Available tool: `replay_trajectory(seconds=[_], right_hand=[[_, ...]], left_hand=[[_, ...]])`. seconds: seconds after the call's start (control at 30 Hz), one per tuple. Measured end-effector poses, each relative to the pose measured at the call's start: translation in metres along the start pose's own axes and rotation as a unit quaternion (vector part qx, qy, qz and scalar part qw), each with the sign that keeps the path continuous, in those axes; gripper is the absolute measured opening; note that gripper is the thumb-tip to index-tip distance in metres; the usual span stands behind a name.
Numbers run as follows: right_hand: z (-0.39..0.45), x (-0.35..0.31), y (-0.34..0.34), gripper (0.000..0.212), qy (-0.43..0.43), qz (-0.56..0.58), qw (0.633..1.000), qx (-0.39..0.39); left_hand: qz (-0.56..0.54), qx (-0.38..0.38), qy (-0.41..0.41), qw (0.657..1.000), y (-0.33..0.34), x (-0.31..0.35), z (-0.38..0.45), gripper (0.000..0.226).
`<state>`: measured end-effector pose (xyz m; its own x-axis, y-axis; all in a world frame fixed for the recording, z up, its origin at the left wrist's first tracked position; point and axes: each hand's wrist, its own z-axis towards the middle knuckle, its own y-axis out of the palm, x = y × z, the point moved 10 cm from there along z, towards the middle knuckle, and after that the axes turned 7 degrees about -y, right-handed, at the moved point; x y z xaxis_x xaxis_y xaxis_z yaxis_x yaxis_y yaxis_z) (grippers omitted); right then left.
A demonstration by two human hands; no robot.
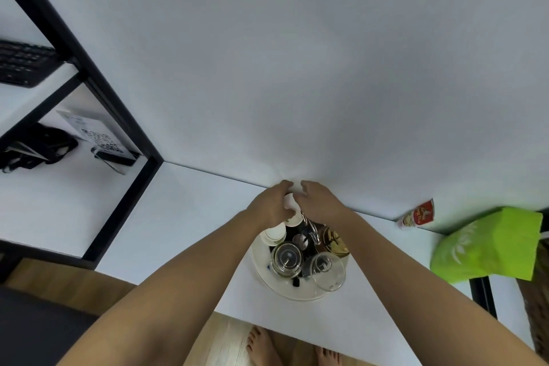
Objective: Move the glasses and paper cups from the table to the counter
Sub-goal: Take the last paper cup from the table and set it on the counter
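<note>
White wall fills the top half. White counter (184,217) runs below it, black-framed shelving (98,89) at left. Black keyboard (23,64) on the upper shelf; below it a black bag (38,147) and a white card with a QR code (105,141), text too blurred to read. Lime green bag (487,246) with a white leaf print at right, on the counter edge. Round white tray (267,276) sits mid-counter, near the wall. On it: two clear glasses, left glass (286,257) and right glass (326,272), touching or nearly so, at the near side; white paper cup (275,232) at the far left of the tray; a brown patterned item (334,242) at far right, unclear what. Small red-and-white sachet (416,214) leans at the wall, lettering not legible. Left hand (271,206) curls round a white paper cup stack (289,205) over the tray's far edge. Right hand (319,202) just beside it, fingers bent toward the same stack; grip cannot be told. Bare feet at bottom.
</note>
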<state>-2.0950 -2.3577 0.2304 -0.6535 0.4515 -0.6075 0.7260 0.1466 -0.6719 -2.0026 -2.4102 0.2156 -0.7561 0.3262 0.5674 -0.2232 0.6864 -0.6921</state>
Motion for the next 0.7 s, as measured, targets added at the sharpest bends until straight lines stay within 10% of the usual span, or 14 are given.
replay_trajectory(seconds=[0.7], right_hand=[[-0.084,-0.244,-0.173,0.038,-0.331,0.156,0.903,0.224]], left_hand=[[-0.027,0.427,0.09,0.899,-0.3,0.064,-0.176,0.043]])
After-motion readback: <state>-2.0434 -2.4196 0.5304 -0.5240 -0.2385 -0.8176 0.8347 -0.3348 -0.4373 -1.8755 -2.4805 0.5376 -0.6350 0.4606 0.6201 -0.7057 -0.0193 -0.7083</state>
